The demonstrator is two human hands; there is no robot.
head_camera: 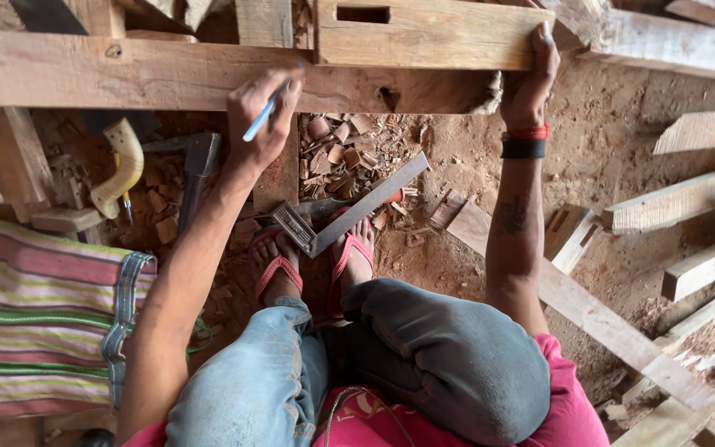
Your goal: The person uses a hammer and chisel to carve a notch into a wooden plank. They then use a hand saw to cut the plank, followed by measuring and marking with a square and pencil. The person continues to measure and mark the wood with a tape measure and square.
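A long, rough-sawn reddish timber beam [126, 76] runs across the top of the view, and a shorter pale wooden block with a rectangular mortise slot [424, 35] lies on it at the upper right. Below them the sandy dirt floor [614, 165] carries loose planks [597, 319] on the right, and a striped green, pink and cream cloth [39, 319] lies at the lower left. A heap of small reddish wood chips [349, 153] sits on the floor under the beam. A metal try square with a grey blade [349, 207] lies just past the person's feet in red flip-flops [316, 265], its stock touching the toes. To the left, a curved cream-coloured handle [122, 170] hangs near a dark hammer-like tool [196, 165].

The right hand [530, 79] is curled over the end of the mortised block, fingers gripping its top edge, with red and black wristbands just below. The left hand [260, 116] pinches a slim blue-and-white pen [260, 121], its upper end resting against the beam's lower face.
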